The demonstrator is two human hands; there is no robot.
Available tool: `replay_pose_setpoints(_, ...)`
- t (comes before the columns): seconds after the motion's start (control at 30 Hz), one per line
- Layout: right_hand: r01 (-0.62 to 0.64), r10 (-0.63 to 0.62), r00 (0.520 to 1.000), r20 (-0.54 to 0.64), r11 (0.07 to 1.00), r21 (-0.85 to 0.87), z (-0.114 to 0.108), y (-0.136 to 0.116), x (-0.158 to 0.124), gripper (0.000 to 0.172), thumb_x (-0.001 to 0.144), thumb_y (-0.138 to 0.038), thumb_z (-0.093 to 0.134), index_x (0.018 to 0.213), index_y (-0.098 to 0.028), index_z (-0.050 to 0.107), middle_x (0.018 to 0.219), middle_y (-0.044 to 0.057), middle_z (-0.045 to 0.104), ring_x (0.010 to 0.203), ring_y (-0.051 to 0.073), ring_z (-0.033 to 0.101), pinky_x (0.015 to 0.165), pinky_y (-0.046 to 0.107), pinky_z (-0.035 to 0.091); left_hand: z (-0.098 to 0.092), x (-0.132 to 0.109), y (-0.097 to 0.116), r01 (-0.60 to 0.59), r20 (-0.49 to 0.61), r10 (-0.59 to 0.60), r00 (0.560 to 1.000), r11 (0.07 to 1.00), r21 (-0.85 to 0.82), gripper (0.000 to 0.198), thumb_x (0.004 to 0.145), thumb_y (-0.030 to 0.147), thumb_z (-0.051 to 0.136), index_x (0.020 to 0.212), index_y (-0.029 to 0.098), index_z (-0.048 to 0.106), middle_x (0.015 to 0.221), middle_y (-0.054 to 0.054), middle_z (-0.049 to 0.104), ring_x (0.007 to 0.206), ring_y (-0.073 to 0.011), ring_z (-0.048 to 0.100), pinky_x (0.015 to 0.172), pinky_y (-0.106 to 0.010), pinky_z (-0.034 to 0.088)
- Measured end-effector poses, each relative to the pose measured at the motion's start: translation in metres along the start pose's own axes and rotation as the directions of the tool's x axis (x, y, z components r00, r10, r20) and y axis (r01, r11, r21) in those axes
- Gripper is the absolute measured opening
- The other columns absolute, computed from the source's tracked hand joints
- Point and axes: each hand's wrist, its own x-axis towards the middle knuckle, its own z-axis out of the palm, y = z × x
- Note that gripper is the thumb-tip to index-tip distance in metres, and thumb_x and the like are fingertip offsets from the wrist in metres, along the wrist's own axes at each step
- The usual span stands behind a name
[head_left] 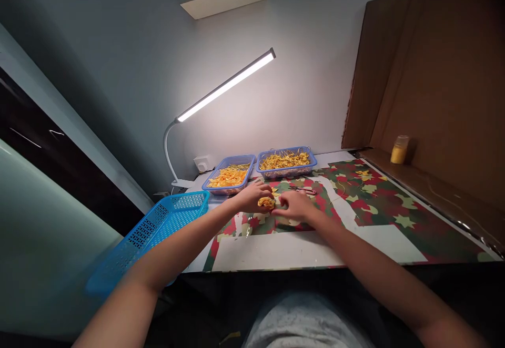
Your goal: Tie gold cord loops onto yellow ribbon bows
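My left hand (253, 197) is closed around a small yellow-orange bundle that looks like a fabric flower (266, 202), above the middle of the table. Close by on its right is my right hand (296, 206), fingers curled and thumb pointing at the flower. Whatever its fingertips pinch is too small to make out. Just behind the right hand lies a pink-handled tool (310, 191), partly hidden, perhaps scissors. Beyond the hands stand a basket of orange and yellow petal-like pieces (229, 177) and a basket of golden pieces with thin stems (286, 163).
At the left sits a larger blue plastic basket (185, 215). A lit lamp (226, 86) leans over the table. Camouflage-patterned covering (394, 206) spreads rightward, with several yellow scraps (363, 173) on it. A yellow jar (399, 150) stands beside the cardboard panel (437, 85).
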Motion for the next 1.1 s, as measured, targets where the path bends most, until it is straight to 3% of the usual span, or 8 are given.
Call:
replay_pose_setpoints(0.17, 0.038, -0.022, 0.987, 0.162, 0.995, -0.097, 0.018, -0.033, -0.009, 0.006, 0.083, -0.023, 0.061, 0.078, -0.019, 0.063, 0.094, 0.011, 0.070, 0.094, 0.027, 0.061, 0.088, 0.040, 0.037, 0.035, 0.004, -0.002, 0.150, 0.051, -0.147, 0.988, 0.987, -0.058, 0.046, 0.086, 0.036, 0.058, 0.131, 0.023, 0.056, 0.139, -0.014, 0.050, 0.125, -0.0313, 0.049, 0.104, -0.046, 0.040)
replay_pose_setpoints(0.27, 0.015, 0.018, 0.978, 0.210, 0.987, -0.157, 0.006, -0.022, -0.015, 0.014, 0.082, -0.010, 0.057, 0.072, -0.018, 0.063, 0.088, 0.012, 0.071, 0.090, 0.026, 0.062, 0.088, 0.039, 0.037, 0.049, -0.004, -0.009, 0.215, 0.011, -0.216, 0.976, 0.966, -0.145, 0.044, 0.093, 0.033, 0.048, 0.135, 0.022, 0.052, 0.144, -0.013, 0.046, 0.135, -0.0290, 0.041, 0.112, -0.046, 0.033)
replay_pose_setpoints(0.37, -0.024, 0.070, 0.970, 0.231, 0.980, -0.198, -0.021, 0.001, -0.015, 0.015, 0.077, -0.008, 0.061, 0.066, -0.018, 0.062, 0.084, 0.010, 0.070, 0.084, 0.024, 0.063, 0.083, 0.034, 0.038, 0.058, -0.011, -0.009, 0.204, -0.157, -0.256, 0.954, 0.935, -0.289, 0.048, 0.090, 0.034, 0.054, 0.136, 0.020, 0.049, 0.143, -0.014, 0.047, 0.134, -0.0275, 0.041, 0.113, -0.044, 0.033)
replay_pose_setpoints(0.43, -0.085, 0.134, 0.967, 0.218, 0.971, -0.224, -0.042, 0.017, -0.006, 0.016, 0.080, -0.010, 0.059, 0.065, -0.017, 0.062, 0.078, 0.009, 0.069, 0.074, 0.021, 0.062, 0.073, 0.029, 0.038, 0.060, -0.012, -0.007, 0.200, -0.327, -0.353, 0.877, 0.886, -0.418, 0.046, 0.089, 0.033, 0.055, 0.132, 0.019, 0.051, 0.136, -0.013, 0.053, 0.125, -0.0261, 0.051, 0.105, -0.042, 0.043)
replay_pose_setpoints(0.5, -0.156, 0.196, 0.969, 0.153, 0.957, -0.243, -0.058, 0.030, 0.011, 0.013, 0.085, -0.014, 0.054, 0.076, -0.016, 0.064, 0.086, 0.011, 0.070, 0.075, 0.020, 0.062, 0.066, 0.027, 0.036, 0.062, -0.011, -0.004, 0.220, -0.465, -0.489, 0.738, 0.826, -0.519, 0.033, 0.089, 0.028, 0.051, 0.121, 0.019, 0.057, 0.123, -0.011, 0.062, 0.109, -0.0231, 0.061, 0.091, -0.038, 0.053)
replay_pose_setpoints(0.6, -0.234, 0.254, 0.966, 0.050, 0.940, -0.247, -0.062, 0.038, 0.042, 0.016, 0.090, -0.018, 0.049, 0.091, -0.016, 0.064, 0.095, 0.011, 0.070, 0.080, 0.019, 0.062, 0.063, 0.025, 0.035, 0.066, -0.009, -0.003, 0.264, -0.538, -0.589, 0.603, 0.784, -0.562, 0.021, 0.087, 0.019, 0.047, 0.101, 0.017, 0.062, 0.105, -0.009, 0.066, 0.094, -0.0200, 0.065, 0.076, -0.032, 0.056)
replay_pose_setpoints(0.83, -0.284, 0.268, 0.958, -0.098, 0.930, -0.232, -0.008, 0.022, 0.076, 0.017, 0.091, -0.016, 0.049, 0.097, -0.013, 0.064, 0.099, 0.017, 0.068, 0.093, 0.026, 0.062, 0.075, 0.032, 0.040, 0.079, -0.016, -0.008, 0.331, -0.537, -0.606, 0.587, 0.785, -0.524, 0.025, 0.075, 0.009, 0.053, 0.098, 0.015, 0.061, 0.099, -0.010, 0.067, 0.088, -0.0201, 0.065, 0.075, -0.033, 0.055)
replay_pose_setpoints(1.1, 0.171, -0.170, 0.985, 0.034, 0.985, -0.030, 0.016, 0.014, 0.030, 0.018, 0.077, -0.028, 0.073, 0.091, -0.020, 0.066, 0.102, 0.007, 0.065, 0.098, 0.022, 0.056, 0.084, 0.031, 0.041, 0.077, -0.018, -0.002, 0.332, -0.541, -0.583, 0.606, 0.804, -0.494, 0.021, 0.073, 0.009, 0.055, 0.093, 0.016, 0.061, 0.092, -0.008, 0.066, 0.085, -0.0206, 0.063, 0.077, -0.034, 0.053)
